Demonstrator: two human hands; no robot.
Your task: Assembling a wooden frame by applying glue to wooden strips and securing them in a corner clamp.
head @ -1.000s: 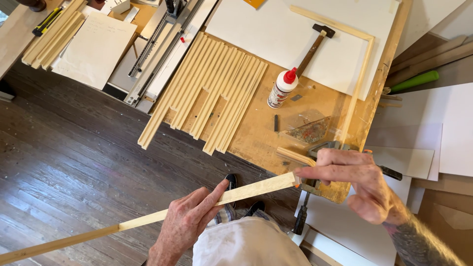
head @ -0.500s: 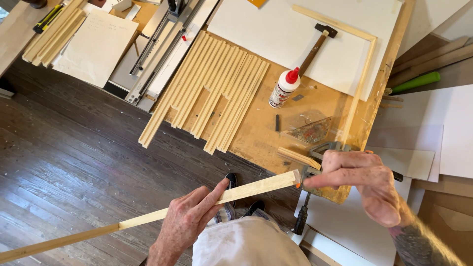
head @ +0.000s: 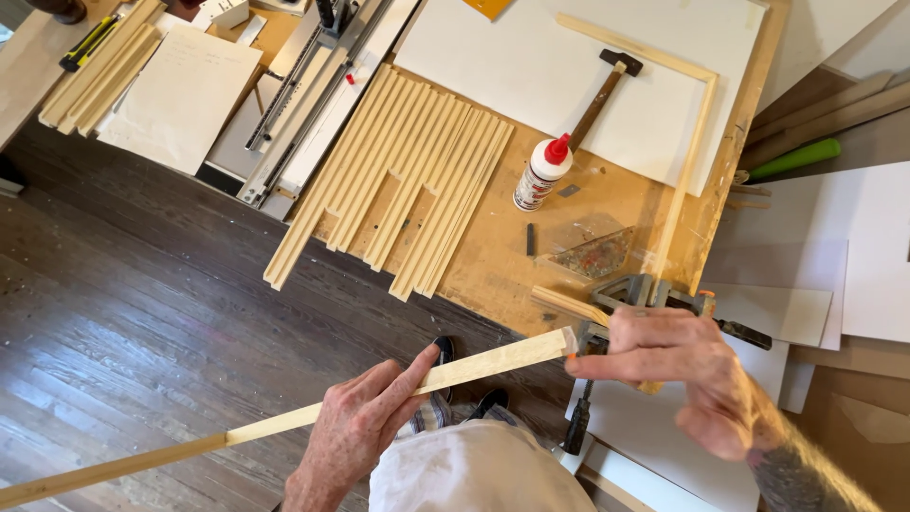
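Wood strip (head: 379, 393), long, pale and square-edged, runs from eight o'clock toward the frame's centre above the dark floor (head: 142, 313), just off the surface (head: 493, 265). The left hand (head: 355, 431) is clamped around its middle while the right hand (head: 682, 365) has fingertips pressed to its cut end. Judging by that, the end is being checked or dabbed; fitting it at the corner clamp (head: 626, 289) at three o'clock would call for steady alignment.

One glue bottle (head: 541, 173), one hammer (head: 597, 100), two hands.
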